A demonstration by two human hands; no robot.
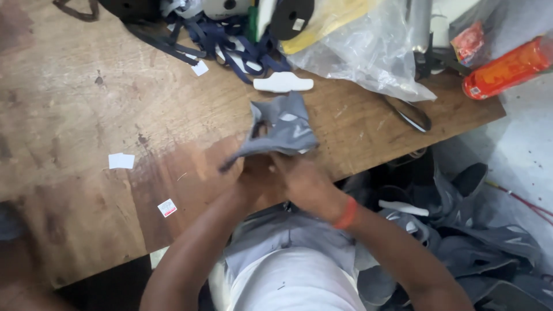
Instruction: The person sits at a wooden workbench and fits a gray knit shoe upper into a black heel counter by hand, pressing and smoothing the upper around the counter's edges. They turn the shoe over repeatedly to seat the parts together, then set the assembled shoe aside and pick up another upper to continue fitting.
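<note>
Fabric piece (283, 128), grey, crumpled, with pale markings and a cut-out hole; we see left hand (257, 175) and right hand (303, 178) pinching its lower edge.

You hold matt grey cloth (282, 129); the counter (86, 115) is worn, scuffed wood (glossy clear plastic bag (368, 49) at one o'clock).

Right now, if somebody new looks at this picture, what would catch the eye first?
First, the grey fabric piece at the centre, held above the wooden table by the left hand and right hand, which are pressed together. Next, the bright orange can lying at the table's top right corner, beside a clear plastic bag. Then the tangle of dark blue straps at the top edge.
</note>
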